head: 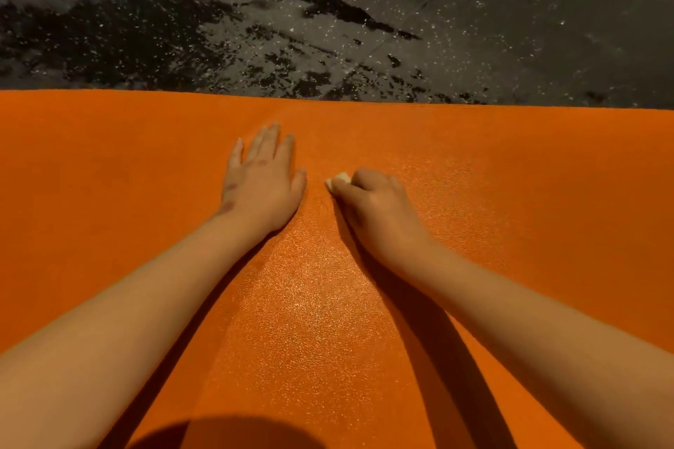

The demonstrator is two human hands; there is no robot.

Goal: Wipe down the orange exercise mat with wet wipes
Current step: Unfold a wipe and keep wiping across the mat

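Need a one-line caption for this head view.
Left hand rests flat on the textured orange exercise mat while the right hand grips a crumpled white wet wipe against it.

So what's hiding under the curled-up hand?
A white wipe pokes out under the right hand, pressed on the orange mat. Most of the wipe is covered by the fingers.

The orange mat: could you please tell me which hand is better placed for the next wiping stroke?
Likely right. The right hand grips the wet wipe on the orange mat; the left hand lies flat, fingers straight, holding nothing.
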